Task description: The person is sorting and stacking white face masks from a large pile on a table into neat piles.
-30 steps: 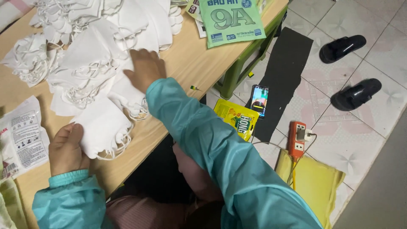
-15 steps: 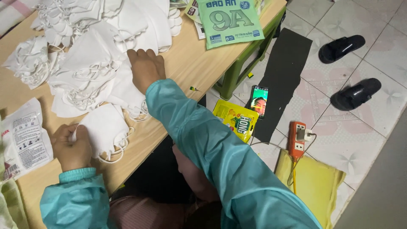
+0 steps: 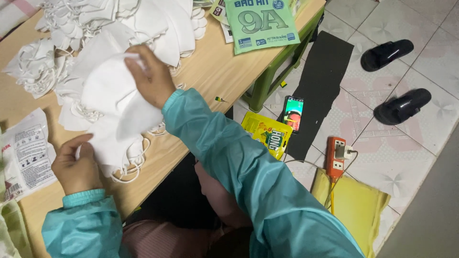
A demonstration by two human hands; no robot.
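Observation:
My left hand [image 3: 76, 167] and my right hand [image 3: 152, 79] hold a stack of white face masks [image 3: 112, 114] between them, just above the wooden table [image 3: 215, 71]. The left hand grips the stack's lower left edge; the right hand pinches its upper edge. Ear loops dangle from the stack's underside. Both arms wear teal sleeves. More white masks [image 3: 71, 28] lie in loose heaps across the table's far left.
A clear printed mask bag [image 3: 24, 153] lies left of my left hand. A green packet [image 3: 260, 21] rests on the table's right end. On the tiled floor are a phone [image 3: 293, 113], a yellow packet [image 3: 265, 134], an orange power strip [image 3: 335, 157], a black mat and black slippers [image 3: 397, 76].
Both hands were pressing flat on masks on the table. They have since gathered the masks into one stack and lifted it, the right hand rising to its top edge.

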